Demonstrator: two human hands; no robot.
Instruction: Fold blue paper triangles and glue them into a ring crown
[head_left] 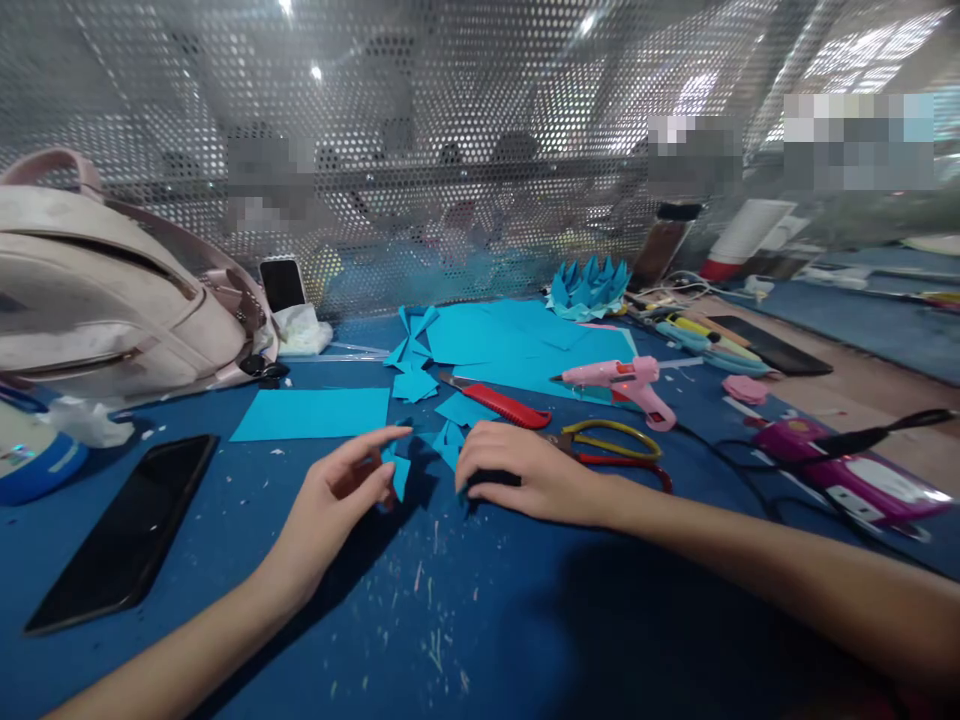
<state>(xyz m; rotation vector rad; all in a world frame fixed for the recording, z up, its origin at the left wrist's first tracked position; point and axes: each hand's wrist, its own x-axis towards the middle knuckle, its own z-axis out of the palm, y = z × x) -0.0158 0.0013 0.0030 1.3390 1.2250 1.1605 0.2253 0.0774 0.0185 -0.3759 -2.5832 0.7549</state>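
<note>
Two bare hands were over a blue table (495, 620), a folded piece (403, 475) of blue paper in the left.
The left hand (341, 485) had its thumb and fingers pinched on the piece, held just above the tabletop; the right hand (532, 475) was curled low beside more folded scraps (448, 442), and whether its fingers were closed on anything could not be told. Just beyond the right hand lay a red cutter (510, 404), with scissors (615, 461) near its wrist and a pink glue gun (622, 376) behind them. Blue sheets (495, 335) were spread farther back, a spiky paper flower (589, 288) at their far right corner. To the left were a blue rectangle (315, 413) of paper, a dark phone (127, 535) and a pale bag (112, 300).
</note>
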